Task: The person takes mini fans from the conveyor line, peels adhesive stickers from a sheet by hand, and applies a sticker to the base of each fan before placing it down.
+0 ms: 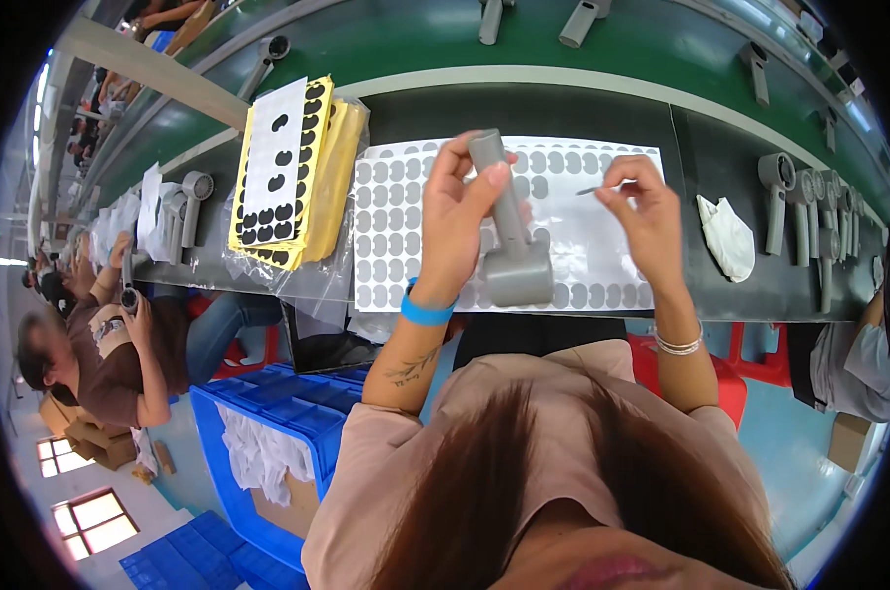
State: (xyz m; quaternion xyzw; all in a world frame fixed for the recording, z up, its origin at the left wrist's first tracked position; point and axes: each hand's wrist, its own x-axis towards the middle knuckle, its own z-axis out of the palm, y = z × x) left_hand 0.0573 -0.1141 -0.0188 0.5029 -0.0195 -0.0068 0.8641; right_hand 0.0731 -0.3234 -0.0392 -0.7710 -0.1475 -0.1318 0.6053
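Observation:
My left hand (453,218) is wrapped round the handle of a grey handheld fan (519,273), whose wider end points down toward me. My right hand (646,211) pinches a small, thin, dark grey piece (587,191) between thumb and fingertips, a short way to the right of the fan. The piece looks like a sticker seen nearly edge-on. Beneath both hands lies a white sheet (594,241) with rows of grey, kidney-shaped stickers. Part of its middle is bare backing. The fan and my left hand hide some of the rows.
Yellow and white sheets of black stickers (286,187) lie in a plastic bag at left. A white cloth (726,239) sits at right, near several grey fans (776,202). Beyond runs a green conveyor (386,49) carrying more fans. A blue crate (258,492) stands below; a co-worker (120,364) sits left.

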